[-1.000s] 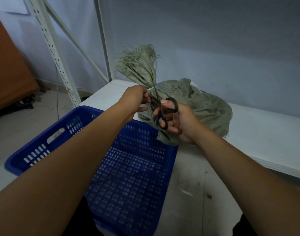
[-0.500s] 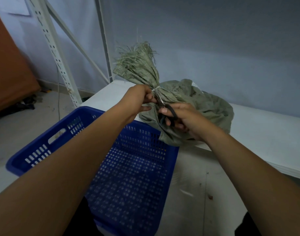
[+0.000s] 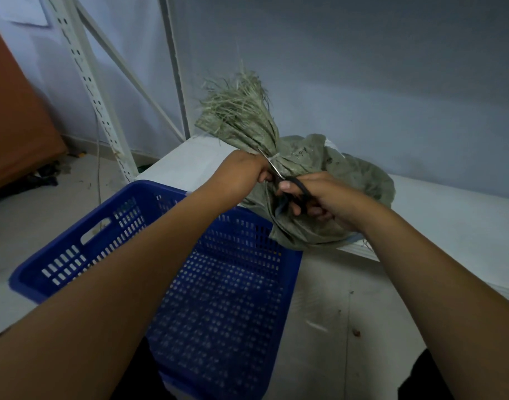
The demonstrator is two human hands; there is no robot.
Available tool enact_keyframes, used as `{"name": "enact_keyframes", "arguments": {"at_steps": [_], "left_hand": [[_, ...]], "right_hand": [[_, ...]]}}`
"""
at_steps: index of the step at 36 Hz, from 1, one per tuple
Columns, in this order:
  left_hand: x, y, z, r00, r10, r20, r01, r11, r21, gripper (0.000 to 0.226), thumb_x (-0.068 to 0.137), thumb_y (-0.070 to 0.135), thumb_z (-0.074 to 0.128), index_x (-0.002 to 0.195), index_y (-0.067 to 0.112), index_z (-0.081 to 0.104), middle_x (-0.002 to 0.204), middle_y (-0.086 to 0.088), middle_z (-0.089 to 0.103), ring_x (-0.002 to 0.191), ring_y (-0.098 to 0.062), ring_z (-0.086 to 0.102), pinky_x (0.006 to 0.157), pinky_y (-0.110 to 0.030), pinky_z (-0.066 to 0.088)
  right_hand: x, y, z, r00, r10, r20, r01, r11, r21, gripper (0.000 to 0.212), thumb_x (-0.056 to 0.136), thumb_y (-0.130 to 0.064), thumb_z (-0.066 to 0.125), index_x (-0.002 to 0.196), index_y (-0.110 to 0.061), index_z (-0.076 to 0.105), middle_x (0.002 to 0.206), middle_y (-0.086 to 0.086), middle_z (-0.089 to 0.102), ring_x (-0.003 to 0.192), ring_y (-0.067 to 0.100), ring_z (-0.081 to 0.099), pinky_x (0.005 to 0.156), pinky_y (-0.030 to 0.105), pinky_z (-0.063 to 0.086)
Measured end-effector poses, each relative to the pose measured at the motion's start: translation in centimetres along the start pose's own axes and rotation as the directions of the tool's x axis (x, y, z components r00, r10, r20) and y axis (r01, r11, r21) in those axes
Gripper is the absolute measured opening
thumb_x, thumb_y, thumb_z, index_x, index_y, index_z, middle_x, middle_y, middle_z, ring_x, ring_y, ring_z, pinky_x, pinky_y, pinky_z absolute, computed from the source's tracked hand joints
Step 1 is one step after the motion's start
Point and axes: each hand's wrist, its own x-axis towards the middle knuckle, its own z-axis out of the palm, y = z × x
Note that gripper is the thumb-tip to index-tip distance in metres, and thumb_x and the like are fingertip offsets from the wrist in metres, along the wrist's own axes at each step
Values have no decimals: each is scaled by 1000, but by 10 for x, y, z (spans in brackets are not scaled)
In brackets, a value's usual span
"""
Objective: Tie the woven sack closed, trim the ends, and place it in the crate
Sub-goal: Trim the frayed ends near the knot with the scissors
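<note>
Since a second ago the scissors (image 3: 279,174) have swung up from a handles-up carry, and their blades now point up and left at the pale tie (image 3: 276,159). It binds the neck of the sack (image 3: 348,180), which sits on the table's near corner, not yet in the crate. We grip that neck with the left hand (image 3: 241,174), fingers curled tight; whether the tie's loose end lies inside the fist is hidden. The right hand (image 3: 325,197) has thumb and fingers hooked through the black loops. To trim well, we judge, the loose end should be drawn taut away from the knot. The cut should fall a little clear of it, with the tips kept off the woven cloth. The left knuckles, just beside the blades, are the nearest hazard. Around us, an orange panel (image 3: 16,116) stands far left, then a white rack (image 3: 86,82). The blue crate (image 3: 74,249) waits under our left forearm, which crosses above it. The frayed top (image 3: 239,111) fans above the tie, and the table (image 3: 449,215) runs off right.
</note>
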Motion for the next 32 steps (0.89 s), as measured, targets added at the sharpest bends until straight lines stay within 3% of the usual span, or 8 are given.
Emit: {"name": "enact_keyframes", "arguments": {"at_steps": [6, 10, 13, 16, 19, 22, 27, 32], "left_hand": [[-4, 0, 6, 998, 49, 46, -53, 995, 90, 37, 86, 21, 51, 50, 18, 45, 47, 5, 42, 45, -11, 38, 51, -29, 30], [-4, -1, 8, 995, 85, 48, -90, 991, 102, 39, 87, 25, 52, 49, 19, 45, 50, 2, 42, 47, -12, 39, 50, -27, 30], [-4, 1, 7, 992, 108, 64, -116, 984, 134, 37, 86, 22, 51, 50, 18, 44, 53, -3, 42, 47, -12, 39, 47, -23, 30], [-2, 2, 7, 993, 94, 68, -103, 986, 134, 36, 85, 12, 51, 51, 14, 38, 51, -2, 35, 45, -12, 33, 45, -25, 25], [-4, 3, 9, 993, 85, 80, -93, 991, 98, 29, 85, 9, 50, 58, 10, 39, 44, 5, 27, 39, -11, 26, 38, -21, 19], [-8, 1, 11, 990, 116, 83, -121, 991, 63, 26, 88, 12, 48, 62, 9, 42, 43, 6, 26, 40, -11, 25, 43, -25, 20], [-9, -1, 11, 990, 115, 84, -117, 993, 18, 32, 90, 16, 49, 59, 12, 43, 45, 6, 28, 44, -14, 27, 54, -29, 22], [-9, -1, 10, 988, 135, 77, -134, 991, -26, 37, 93, 19, 51, 57, 11, 46, 54, -6, 27, 48, -18, 27, 50, -26, 24]], "right_hand": [[-6, -8, -7, 1000, 6, 6, -6, 997, -78, 42, 84, -51, 70, 97, -11, 77, 60, 5, 58, 45, 11, 33, 44, 18, 20], [-11, -15, -14, 998, 4, 66, 6, 987, -158, 27, 86, -43, 72, 74, -19, 73, 63, 8, 57, 41, 9, 36, 41, 18, 23], [-15, -18, -22, 997, 0, 83, 17, 980, -198, 13, 89, -27, 74, 91, -15, 76, 58, -1, 60, 38, -1, 45, 38, 10, 31], [-14, -16, -27, 996, -12, 89, 34, 967, -253, 16, 84, -26, 79, 99, -22, 79, 76, -7, 75, 70, 0, 67, 65, 13, 47], [-12, -15, -32, 998, -1, 55, 18, 952, -307, 25, 78, -33, 83, 102, -29, 80, 98, -5, 78, 99, 11, 69, 84, 25, 49], [-10, -15, -36, 999, -5, 41, 18, 944, -329, 26, 75, -35, 85, 100, -32, 80, 98, -3, 78, 100, 15, 69, 85, 31, 50], [-11, -18, -39, 998, -5, 59, 26, 931, -365, 27, 77, -28, 85, 103, -31, 78, 83, -12, 72, 83, 5, 63, 65, 16, 43], [-13, -19, -44, 999, -1, 51, 21, 922, -386, 29, 77, -30, 85, 105, -34, 77, 89, -8, 72, 87, 9, 63, 73, 23, 45]]}}
